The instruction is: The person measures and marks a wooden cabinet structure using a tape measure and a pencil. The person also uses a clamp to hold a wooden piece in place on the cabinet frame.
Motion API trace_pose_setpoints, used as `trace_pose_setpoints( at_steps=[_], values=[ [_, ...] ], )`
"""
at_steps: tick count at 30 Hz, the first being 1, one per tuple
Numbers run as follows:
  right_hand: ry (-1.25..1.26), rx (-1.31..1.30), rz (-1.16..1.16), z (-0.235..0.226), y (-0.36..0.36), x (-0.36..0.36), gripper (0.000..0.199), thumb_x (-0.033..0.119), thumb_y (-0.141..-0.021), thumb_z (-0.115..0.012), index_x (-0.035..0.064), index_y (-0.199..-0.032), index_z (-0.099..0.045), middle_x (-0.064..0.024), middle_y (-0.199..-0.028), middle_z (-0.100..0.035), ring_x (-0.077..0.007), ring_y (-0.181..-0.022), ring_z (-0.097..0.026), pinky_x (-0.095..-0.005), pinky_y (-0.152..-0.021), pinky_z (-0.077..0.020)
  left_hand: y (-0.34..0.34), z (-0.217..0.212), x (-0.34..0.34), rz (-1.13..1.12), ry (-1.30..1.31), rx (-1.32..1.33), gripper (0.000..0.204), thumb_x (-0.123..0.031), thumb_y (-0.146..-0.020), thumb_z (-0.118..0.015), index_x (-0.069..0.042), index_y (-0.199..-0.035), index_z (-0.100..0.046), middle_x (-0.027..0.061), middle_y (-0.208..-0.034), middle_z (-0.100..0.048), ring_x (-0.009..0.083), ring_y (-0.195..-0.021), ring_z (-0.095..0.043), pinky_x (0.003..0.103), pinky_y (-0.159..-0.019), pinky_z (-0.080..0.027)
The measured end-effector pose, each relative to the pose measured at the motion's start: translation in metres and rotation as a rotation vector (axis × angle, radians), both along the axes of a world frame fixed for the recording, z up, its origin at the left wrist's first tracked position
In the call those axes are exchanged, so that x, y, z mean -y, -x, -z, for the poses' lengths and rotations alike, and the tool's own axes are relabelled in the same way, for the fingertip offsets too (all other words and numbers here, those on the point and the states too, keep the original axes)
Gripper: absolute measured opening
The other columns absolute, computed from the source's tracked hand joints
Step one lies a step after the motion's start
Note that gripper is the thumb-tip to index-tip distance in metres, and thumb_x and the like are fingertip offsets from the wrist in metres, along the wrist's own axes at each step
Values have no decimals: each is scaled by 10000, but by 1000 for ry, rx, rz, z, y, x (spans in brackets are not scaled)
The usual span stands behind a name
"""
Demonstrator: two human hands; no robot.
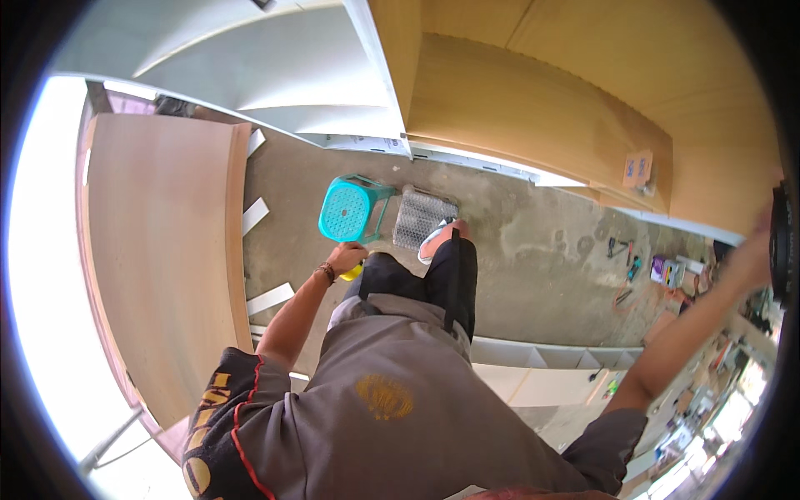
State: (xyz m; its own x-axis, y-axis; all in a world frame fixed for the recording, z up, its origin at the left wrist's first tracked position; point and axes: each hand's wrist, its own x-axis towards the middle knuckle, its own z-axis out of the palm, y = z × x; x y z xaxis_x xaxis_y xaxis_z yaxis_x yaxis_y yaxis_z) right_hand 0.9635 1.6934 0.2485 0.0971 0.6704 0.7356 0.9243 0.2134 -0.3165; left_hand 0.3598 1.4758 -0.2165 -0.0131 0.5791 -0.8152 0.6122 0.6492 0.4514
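My left hand (347, 255) hangs low beside my left thigh, its fingers closed round a small yellow rounded thing (352, 272) that is partly covered by the hand. Just beyond that hand a turquoise plastic stool (346, 211) stands on the floor. My right arm reaches up and out to the right. Its hand (760, 242) is smeared by motion at the picture's edge, beside a black round object (782, 246), and its fingers are hidden. One shoe (433, 242) rests by a grey perforated step or stool (422, 215).
Ahead stands a wooden cabinet (533, 100) with a small brown tag or packet (637, 169), next to a white shelf unit (325, 75). A large wooden panel (158, 250) is at left, with white offcuts (271, 298) beside it. Tools (621, 248) and a box (667, 271) lie right.
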Motion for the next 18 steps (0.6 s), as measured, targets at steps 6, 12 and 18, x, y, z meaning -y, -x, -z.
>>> trace_pose_setpoints(
  at_steps=[6,12,18],
  values=[
    [725,-203,-93,321,145,102,376,347,-1070,-570,14,-1058,-743,-61,-734,-611,-106,-676,-507,-312,-623,-420,69,241,7,431,172,-355,718,-436,-757,-730,-206,-1417,-566,138,-1333,-673,305,-1248,-639,441,-1039,-516],
    [912,-123,-155,624,215,145,428,405,-1056,-556,29,-918,-706,-208,-728,-632,-372,-661,-590,-423,-638,-460,180,511,12,41,41,-261,1172,-594,-707,-816,-68,-1605,-277,240,-1447,-576,398,-1334,-559,466,-1127,-438],
    [1610,163,107,884,158,191,526,500,-1018,-532,11,-1072,-720,-260,-1086,-711,-451,-1061,-667,-540,-911,-518,157,590,15,47,-66,-184,1178,-542,-714,-848,-45,-1610,-267,255,-1451,-560,395,-1333,-556,442,-1112,-443]
  ],
)
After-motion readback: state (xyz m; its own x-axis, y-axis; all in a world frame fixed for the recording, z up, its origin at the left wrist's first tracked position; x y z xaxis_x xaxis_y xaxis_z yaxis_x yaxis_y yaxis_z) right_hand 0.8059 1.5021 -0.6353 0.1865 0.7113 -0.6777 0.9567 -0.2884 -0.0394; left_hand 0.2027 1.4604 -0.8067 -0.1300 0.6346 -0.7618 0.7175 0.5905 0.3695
